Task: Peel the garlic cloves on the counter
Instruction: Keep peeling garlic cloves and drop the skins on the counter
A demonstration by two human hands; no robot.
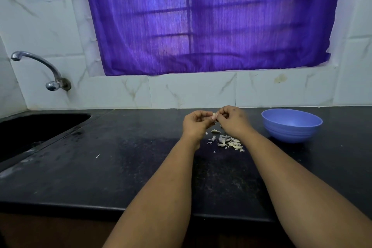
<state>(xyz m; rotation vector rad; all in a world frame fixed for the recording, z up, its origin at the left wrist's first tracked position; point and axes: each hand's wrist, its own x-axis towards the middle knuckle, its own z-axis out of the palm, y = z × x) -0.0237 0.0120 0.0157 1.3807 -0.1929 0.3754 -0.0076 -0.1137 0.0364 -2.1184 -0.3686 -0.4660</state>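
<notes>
1. Clove is held above the counter, pinched between both hands near the back wall.
2. Left hand has its fingers curled, fingertips gripping the clove's left side.
3. Right hand is curled too, its fingertips pinching the clove from the right; this hand is slightly blurred.
4. Peels lie in a loose pile on the counter just below the hands, with one pale piece apart from the pile, nearer the hands.
5. Bowl stands to the right of the right hand, near it but not touching.
6. Sink is sunk into the counter's left end, well apart from the hands, with a tap on the wall above it.
7. Broad dark counter lies open between the sink and the hands, and forward to the front edge under both forearms.
</notes>
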